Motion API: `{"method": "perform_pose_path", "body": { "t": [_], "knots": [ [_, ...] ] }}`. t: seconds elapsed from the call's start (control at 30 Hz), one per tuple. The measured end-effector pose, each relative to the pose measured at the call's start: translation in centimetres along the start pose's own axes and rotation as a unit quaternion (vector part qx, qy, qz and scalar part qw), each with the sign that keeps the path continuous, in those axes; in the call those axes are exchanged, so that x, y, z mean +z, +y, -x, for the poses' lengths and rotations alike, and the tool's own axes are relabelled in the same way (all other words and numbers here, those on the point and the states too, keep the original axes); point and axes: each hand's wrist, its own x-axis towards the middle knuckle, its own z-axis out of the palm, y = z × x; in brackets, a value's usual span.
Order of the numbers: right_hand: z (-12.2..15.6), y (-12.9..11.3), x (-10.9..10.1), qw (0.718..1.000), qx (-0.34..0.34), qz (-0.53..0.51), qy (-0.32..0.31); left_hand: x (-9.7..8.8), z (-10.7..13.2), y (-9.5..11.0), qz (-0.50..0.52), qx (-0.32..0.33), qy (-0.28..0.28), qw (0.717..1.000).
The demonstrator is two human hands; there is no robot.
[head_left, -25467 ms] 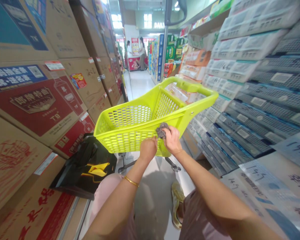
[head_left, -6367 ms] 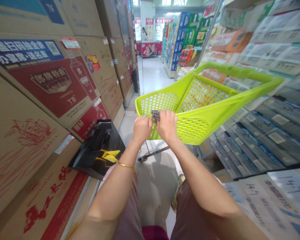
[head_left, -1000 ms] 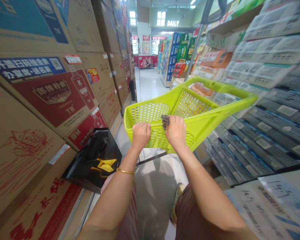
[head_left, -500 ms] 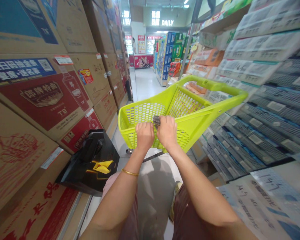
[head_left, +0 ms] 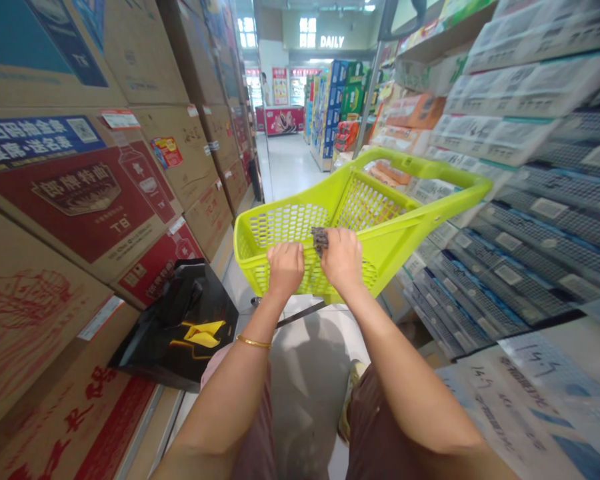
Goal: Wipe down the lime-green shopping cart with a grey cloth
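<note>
At the near rim of the lime-green shopping trolley [head_left: 380, 230], both my hands are on the plastic, a dark scouring pad [head_left: 319, 239] under the right one.

My right hand [head_left: 343, 260] is closed around the pad, pressing it against the top edge of the basket wall; my left hand [head_left: 285, 265] is curled over the same rim just beside it, steadying the trolley, which stands in the aisle between stacked cardboard cartons [head_left: 95, 200] and shelves of packaged goods [head_left: 530, 187]. I judge the pad light, soft and springy, so it wants a bunched fingertip hold. The perforated basket looks stiff but light and on wheels, likely to roll if pushed; the solid rim is the place to hold.
</note>
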Motion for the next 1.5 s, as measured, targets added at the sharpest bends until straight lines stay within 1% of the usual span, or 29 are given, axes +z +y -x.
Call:
{"method": "perform_pose_path", "body": {
  "t": [0.13,0.23,0.37,0.47,0.57,0.67,0.77,0.87,1.07,1.17,1.3,1.5],
  "knots": [
    [-0.3,1.4,-0.2,0.999,0.022,0.003,0.022,-0.1,0.1,-0.1,0.007,0.003,-0.006,1.000],
    [-0.3,1.4,0.0,0.999,0.026,-0.001,0.027,-0.1,0.1,-0.2,0.010,0.001,-0.001,1.000],
    [-0.1,0.0,0.4,0.999,0.027,-0.013,0.024,-0.1,0.1,-0.4,0.003,-0.009,0.015,1.000],
    [0.3,-1.8,0.8,0.999,-0.002,-0.034,0.005,-0.2,0.2,-0.5,-0.009,-0.023,0.022,0.999],
    [0.7,-3.4,1.3,0.998,-0.029,-0.063,-0.006,-0.3,0.2,-0.8,-0.010,-0.029,0.018,0.999],
    [0.9,-4.0,1.4,0.997,-0.043,-0.071,-0.006,-0.6,0.2,-1.2,-0.004,-0.026,0.010,1.000],
    [0.8,-3.6,1.2,0.997,-0.058,-0.056,-0.020,-0.8,0.2,-1.5,0.000,-0.019,0.004,1.000],
    [0.6,-2.7,0.7,0.998,-0.049,-0.035,-0.024,-0.9,0.2,-1.6,0.004,-0.003,0.008,1.000],
    [0.2,-0.5,-0.3,1.000,-0.010,-0.009,0.008,-0.9,0.3,-1.4,0.000,0.001,0.021,1.000],
    [0.2,-0.2,-0.2,1.000,0.003,-0.007,0.024,-0.7,0.4,-1.3,0.001,0.000,0.026,1.000],
    [0.4,-1.2,0.6,0.999,0.004,-0.023,0.029,-0.6,0.4,-1.2,0.003,-0.006,0.032,0.999],
    [1.0,-3.8,1.6,0.997,-0.046,-0.066,0.006,-0.6,0.4,-1.4,0.006,-0.013,0.026,1.000]
  ]
}}
